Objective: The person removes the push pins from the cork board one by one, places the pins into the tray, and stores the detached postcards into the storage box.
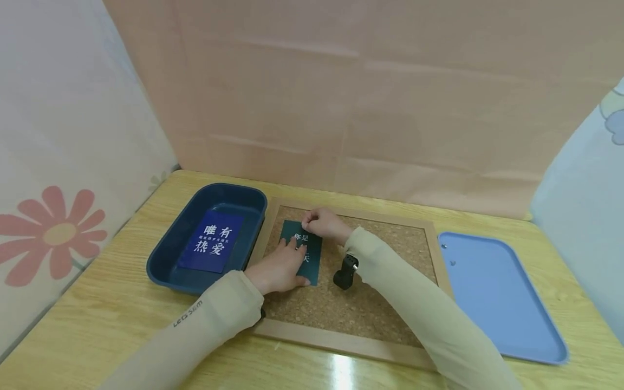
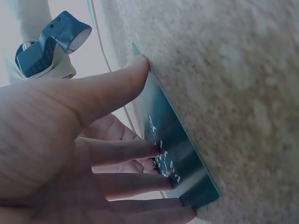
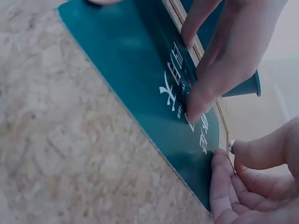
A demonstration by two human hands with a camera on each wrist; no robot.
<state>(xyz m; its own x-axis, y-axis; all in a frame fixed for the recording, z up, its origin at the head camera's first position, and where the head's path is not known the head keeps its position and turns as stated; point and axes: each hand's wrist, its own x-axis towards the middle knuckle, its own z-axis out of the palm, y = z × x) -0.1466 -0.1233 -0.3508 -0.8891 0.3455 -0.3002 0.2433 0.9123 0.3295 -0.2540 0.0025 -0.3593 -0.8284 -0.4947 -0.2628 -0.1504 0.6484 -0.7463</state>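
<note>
A dark green card (image 1: 314,260) with white characters lies on a wood-framed cork board (image 1: 361,309). My left hand (image 1: 280,266) presses it flat with spread fingers, thumb at the near edge and fingertips over the print. At the card's far end, my right hand (image 1: 325,223) pinches a small silver pushpin (image 3: 231,146) between thumb and index finger. Its other fingers (image 3: 222,182) rest against the card's edge. The pin's point is hidden by the fingers.
Left of the board stands a dark blue tray (image 1: 158,254) holding a purple-blue card (image 1: 209,244) with white characters. On the right lies a light blue tray (image 1: 507,303) with small silver pins (image 1: 453,263) near its left side. A brown paper backdrop (image 1: 341,108) rises behind the table.
</note>
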